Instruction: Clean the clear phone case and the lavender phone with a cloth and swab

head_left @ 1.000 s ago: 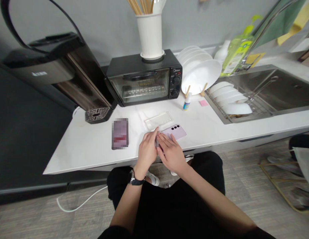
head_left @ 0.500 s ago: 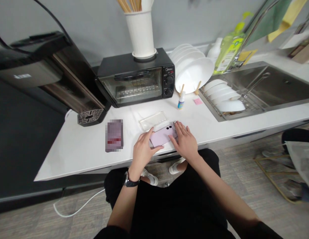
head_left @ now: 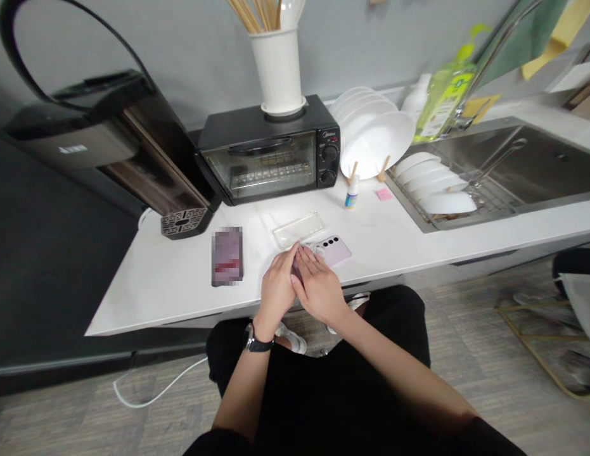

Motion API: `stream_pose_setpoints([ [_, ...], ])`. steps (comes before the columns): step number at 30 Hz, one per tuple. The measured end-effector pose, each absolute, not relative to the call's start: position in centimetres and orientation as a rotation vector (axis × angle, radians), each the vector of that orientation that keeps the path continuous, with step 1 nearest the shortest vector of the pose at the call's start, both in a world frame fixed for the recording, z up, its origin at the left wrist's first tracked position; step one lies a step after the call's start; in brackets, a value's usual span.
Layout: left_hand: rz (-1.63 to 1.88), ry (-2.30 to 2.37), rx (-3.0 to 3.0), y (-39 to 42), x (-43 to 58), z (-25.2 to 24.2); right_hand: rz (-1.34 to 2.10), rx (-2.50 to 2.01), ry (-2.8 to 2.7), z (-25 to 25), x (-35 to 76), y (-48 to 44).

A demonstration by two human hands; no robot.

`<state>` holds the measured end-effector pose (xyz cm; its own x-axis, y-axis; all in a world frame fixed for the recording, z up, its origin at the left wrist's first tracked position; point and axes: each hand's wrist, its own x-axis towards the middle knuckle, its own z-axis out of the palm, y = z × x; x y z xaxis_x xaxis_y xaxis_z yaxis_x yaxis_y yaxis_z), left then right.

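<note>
A lilac phone [head_left: 339,252] lies on the counter near its front edge, back side up, its camera lenses at the right end. My left hand [head_left: 277,282] is curled around the phone's left end, fingers bent. My right hand [head_left: 320,288] presses a crumpled greyish cloth [head_left: 315,247] onto the phone's back, close against the left fingertips. Both hands hide the phone's left half and most of the cloth. Just behind them is a clear phone case [head_left: 300,229]. Farther back stand a small spray bottle [head_left: 352,194] and, to its right, a pink packet [head_left: 383,194].
A pixelated dark purple item [head_left: 227,256] lies left of my hands. Behind are a water dispenser [head_left: 133,139], a toaster oven [head_left: 270,166] with a white utensil holder [head_left: 277,73] on top, and white plates [head_left: 378,145]. The sink [head_left: 523,171] holds bowls [head_left: 440,183] at right.
My right hand has slid left along the phone with the cloth, from the camera end toward my left hand, uncovering the lenses. The whole view has shifted slightly.
</note>
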<state>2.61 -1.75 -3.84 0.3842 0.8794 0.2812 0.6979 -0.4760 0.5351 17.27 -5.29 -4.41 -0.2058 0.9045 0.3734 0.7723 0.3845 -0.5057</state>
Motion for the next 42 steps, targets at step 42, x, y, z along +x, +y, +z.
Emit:
stream_pose_setpoints([
  [42,0.726,1.305,2.169,-2.0,1.9,-4.2,0.313,-1.331,-2.111,-4.8,21.0,-8.5],
])
